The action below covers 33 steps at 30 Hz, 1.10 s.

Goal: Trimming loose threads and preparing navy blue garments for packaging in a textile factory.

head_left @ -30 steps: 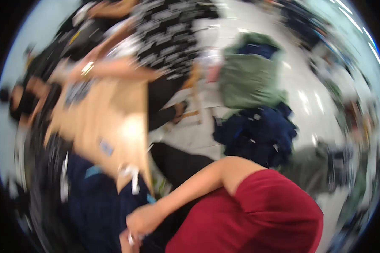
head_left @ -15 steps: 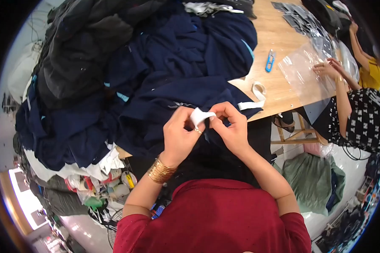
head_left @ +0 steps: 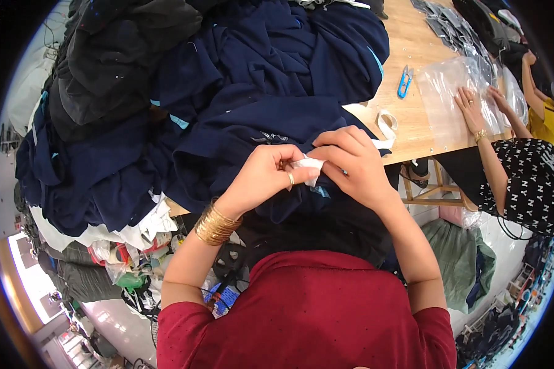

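Observation:
Between my two hands is a small, folded white strip, perhaps fabric or tape [head_left: 309,165], pinched at both ends. My left hand [head_left: 261,175], with a ring and gold bangles at the wrist, closes thumb and fingers on its left side. The fingers of my right hand [head_left: 358,167] grip its right side, knuckles bent over it. Both hands are just above the near part of a navy garment [head_left: 228,138] with light-blue trim. A curled white band [head_left: 386,126] lies at the table edge beyond my right hand.
Dark grey clothing [head_left: 114,67] is heaped at the left. Blue thread snips [head_left: 404,83] lie on the wooden table [head_left: 400,37]. On the right, a co-worker's hands [head_left: 469,111] rest on a clear plastic bag [head_left: 440,92]. Green fabric [head_left: 455,258] hangs below.
My right hand has turned so its fingers curl over the white strip, which is more bunched and hidden. My hands have shifted slightly right. The co-worker's hand has come down onto the plastic bag.

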Tool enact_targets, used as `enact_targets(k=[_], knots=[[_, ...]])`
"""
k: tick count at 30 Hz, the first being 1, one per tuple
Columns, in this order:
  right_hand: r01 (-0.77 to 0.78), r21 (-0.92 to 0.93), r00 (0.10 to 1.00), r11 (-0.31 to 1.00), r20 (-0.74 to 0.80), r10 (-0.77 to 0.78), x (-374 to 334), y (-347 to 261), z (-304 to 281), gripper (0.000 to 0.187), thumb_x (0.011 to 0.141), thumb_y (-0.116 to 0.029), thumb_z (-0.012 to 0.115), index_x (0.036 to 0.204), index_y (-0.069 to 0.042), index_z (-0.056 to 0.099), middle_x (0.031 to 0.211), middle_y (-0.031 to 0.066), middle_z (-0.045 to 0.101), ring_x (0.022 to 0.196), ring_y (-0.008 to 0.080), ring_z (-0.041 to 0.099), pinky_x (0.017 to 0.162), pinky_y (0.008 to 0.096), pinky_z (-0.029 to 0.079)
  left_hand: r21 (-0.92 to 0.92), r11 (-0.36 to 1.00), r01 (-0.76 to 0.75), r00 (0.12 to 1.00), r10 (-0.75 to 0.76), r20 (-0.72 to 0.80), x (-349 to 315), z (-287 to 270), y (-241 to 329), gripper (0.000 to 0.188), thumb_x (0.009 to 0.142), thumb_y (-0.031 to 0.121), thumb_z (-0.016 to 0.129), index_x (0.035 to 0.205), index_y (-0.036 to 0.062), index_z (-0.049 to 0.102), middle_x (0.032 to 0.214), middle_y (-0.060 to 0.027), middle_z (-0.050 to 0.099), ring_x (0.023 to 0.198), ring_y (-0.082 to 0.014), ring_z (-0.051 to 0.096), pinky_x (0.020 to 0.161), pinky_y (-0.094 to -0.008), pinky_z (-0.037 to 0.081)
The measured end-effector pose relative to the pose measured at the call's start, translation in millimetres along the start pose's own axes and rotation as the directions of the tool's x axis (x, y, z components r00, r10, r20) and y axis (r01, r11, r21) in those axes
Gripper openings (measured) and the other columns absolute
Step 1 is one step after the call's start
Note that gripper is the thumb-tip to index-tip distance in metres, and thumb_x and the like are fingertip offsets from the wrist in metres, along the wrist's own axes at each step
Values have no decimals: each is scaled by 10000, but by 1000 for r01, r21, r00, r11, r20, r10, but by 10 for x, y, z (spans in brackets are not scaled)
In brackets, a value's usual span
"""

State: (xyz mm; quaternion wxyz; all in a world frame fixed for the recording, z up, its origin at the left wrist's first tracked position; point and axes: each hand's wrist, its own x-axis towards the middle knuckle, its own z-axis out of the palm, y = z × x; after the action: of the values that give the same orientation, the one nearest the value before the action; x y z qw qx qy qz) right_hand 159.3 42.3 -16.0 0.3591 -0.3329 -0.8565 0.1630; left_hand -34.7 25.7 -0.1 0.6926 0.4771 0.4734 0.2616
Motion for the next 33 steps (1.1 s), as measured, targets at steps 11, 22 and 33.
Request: enact_targets(k=[11,22,33], knots=[[-334,87,941,939,89,327,61,-135,-91,221,693,-79,667,884,-16,576,871,94,541,821,243,549,725,316,450,411,870,-272,931,346,-117,-80,56,18,112,840,106,614,923,31,609,700,23,508,536,-51,412,505,-191,347],[-165,-65,964,984,-219,148,-8,-269,22,350,649,-106,735,980,-94,625,905,20,556,834,204,518,713,313,380,-563,810,165,983,-87,162,18,-26,-131,193,934,233,496,969,66,587,818,56,514,671,-29,390,629,-185,361],[-564,347,822,749,147,551,117,-205,-198,111,789,-104,626,812,-3,585,714,50,522,571,120,503,528,244,396,-390,921,-10,999,26,38,50,36,-173,238,918,241,533,971,24,616,824,29,557,700,-31,457,666,-195,411]])
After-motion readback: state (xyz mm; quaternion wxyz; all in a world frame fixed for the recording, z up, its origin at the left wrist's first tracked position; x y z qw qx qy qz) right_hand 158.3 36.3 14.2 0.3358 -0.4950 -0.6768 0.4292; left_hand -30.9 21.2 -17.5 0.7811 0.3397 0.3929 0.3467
